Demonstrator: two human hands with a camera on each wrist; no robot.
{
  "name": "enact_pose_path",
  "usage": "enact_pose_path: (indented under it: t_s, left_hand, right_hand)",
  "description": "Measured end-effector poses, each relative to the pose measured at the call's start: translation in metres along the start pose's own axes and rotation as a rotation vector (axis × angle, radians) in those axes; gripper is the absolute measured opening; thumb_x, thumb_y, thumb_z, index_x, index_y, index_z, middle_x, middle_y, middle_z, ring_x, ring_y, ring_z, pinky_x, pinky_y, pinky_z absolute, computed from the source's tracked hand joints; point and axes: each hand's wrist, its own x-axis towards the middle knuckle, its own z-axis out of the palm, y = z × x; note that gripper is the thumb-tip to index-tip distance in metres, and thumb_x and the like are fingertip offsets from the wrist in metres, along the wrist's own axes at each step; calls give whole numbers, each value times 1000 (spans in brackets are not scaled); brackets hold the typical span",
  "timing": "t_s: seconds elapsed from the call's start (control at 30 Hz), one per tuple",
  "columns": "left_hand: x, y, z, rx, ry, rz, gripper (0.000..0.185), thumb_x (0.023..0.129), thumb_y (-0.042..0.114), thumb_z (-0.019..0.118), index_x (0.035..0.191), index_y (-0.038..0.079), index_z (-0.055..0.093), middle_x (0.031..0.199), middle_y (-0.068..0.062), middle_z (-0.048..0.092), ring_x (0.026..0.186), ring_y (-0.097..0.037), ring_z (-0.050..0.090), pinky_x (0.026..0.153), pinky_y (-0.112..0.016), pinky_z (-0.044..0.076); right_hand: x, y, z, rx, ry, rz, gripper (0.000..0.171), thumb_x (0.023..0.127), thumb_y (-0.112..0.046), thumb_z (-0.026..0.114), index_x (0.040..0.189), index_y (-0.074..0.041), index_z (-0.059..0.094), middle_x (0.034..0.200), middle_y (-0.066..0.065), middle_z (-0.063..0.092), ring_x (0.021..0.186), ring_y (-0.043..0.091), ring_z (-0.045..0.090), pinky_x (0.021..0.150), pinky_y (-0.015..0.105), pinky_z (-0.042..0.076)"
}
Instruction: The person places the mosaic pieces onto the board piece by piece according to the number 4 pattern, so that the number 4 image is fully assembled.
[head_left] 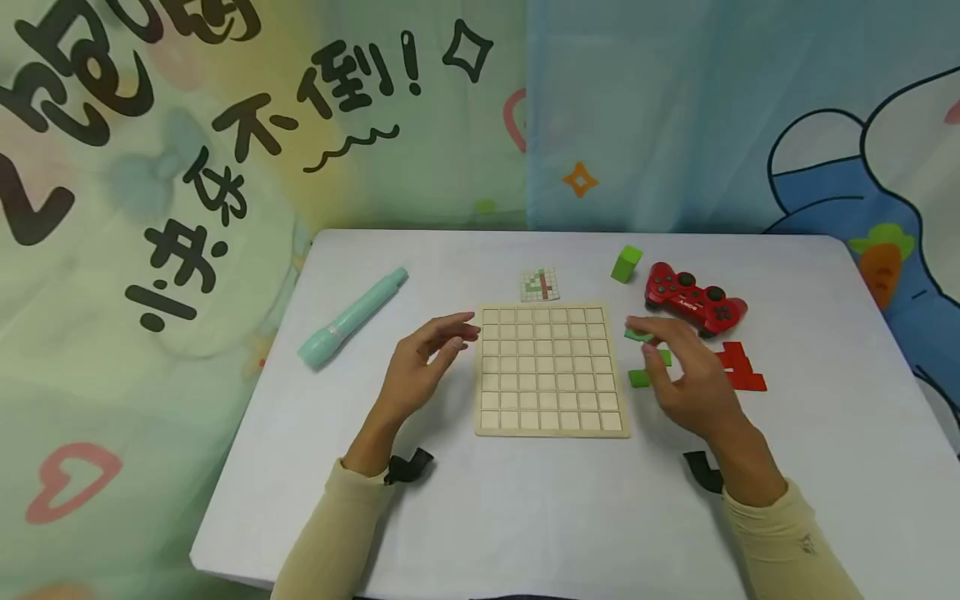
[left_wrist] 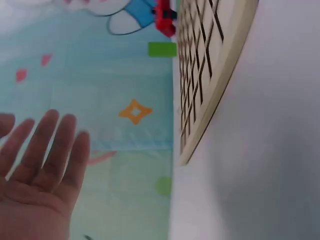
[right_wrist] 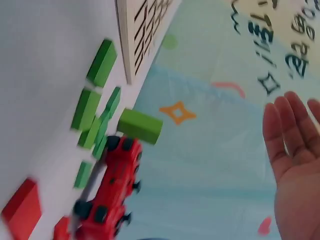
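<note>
A square wooden grid board lies on the table between the two hands. My left hand hovers at its left edge, fingers loosely bent and holding nothing; the left wrist view shows those fingers extended. Over the green pieces at the board's right side hangs my right hand, partly covering them. In the right wrist view its fingers are straight and hold nothing, with several green pieces lying on the table away from them. Red pieces lie just right of that hand.
Behind the board lies a small pattern card. A green block and a red game controller are at the back right. To the left lies a mint-green cylindrical object with a wider end. A printed curtain hangs behind the table.
</note>
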Motion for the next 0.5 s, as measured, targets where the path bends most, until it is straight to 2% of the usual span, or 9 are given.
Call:
enact_pose_path:
  t_s: [0.07,0.13,0.23,0.33,0.4,0.5]
  left_hand:
    - [-5,-7,2,-126,29,-77,37,110,10,58,146,5,62,128,-22,74,115,-37,74,98,-37,66]
    - [-9,-16,6,-154,36,-131,37,109,11,60,145,5,63,129,-22,73,116,-37,74,95,-37,67]
    - [-15,-30,13,-23,-23,-175,39,107,16,65,146,13,64,137,-13,72,126,-29,71,100,-36,65]
    - [-21,-43,15,137,-117,-181,48,103,18,72,150,17,61,148,-6,67,139,-26,63,113,-41,58]
    - [-25,-48,15,203,-175,-173,58,99,17,77,154,17,57,156,-6,61,147,-29,57,122,-48,51]
    - [-27,-53,13,315,-258,-160,76,92,21,85,159,16,51,163,-9,52,156,-33,45,129,-56,40]
  right_hand:
    - [-5,4,-10,90,94,115,39,103,6,56,140,2,64,124,14,73,111,9,66,102,3,48]
    - [-11,10,-17,174,170,265,40,102,11,55,140,2,64,119,6,73,106,5,66,90,5,54]
    - [-21,22,-19,249,213,513,37,107,4,52,142,-2,62,116,-8,70,98,6,66,77,7,56]
    - [-30,34,-14,249,180,714,36,110,-6,52,145,-8,61,117,-11,68,96,6,66,73,9,57]
    - [-34,41,-11,208,133,794,36,111,-10,52,146,-11,60,123,-5,68,95,6,65,72,9,56]
    - [-35,50,-10,97,63,827,37,111,-14,51,147,-15,59,135,6,65,99,6,62,73,7,52]
